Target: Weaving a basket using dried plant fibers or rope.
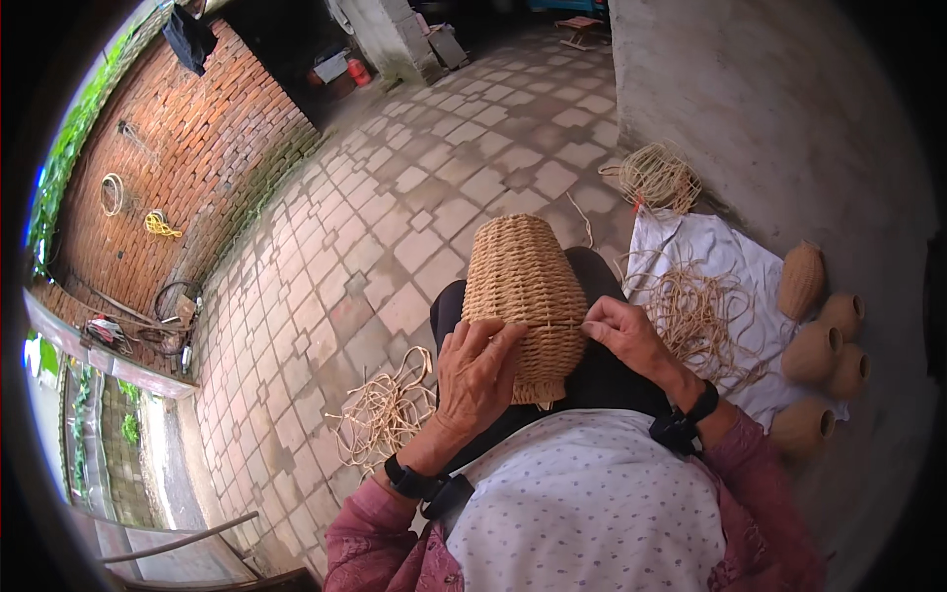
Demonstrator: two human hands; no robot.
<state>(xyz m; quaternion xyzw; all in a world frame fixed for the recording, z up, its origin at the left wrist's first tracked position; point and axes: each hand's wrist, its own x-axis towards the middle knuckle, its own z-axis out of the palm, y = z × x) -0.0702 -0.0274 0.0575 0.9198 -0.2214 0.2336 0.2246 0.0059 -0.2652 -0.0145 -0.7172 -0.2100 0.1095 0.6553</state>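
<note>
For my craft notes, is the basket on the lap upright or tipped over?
Tipped: the basket lies across the lap, its woven side facing up and one end pointing toward the shirt.

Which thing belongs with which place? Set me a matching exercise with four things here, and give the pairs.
Things:
1. tan woven vase-shaped basket
2. yellow coiled cord
3. white cloth sheet
4. rounded tan vessels

Places:
A. under loose pale strands
B. against the red-brick wall
C. grouped at the picture's right
D. on the black-clad lap, between left hand and right hand

Pairs: 1-D, 2-B, 3-A, 4-C
</note>
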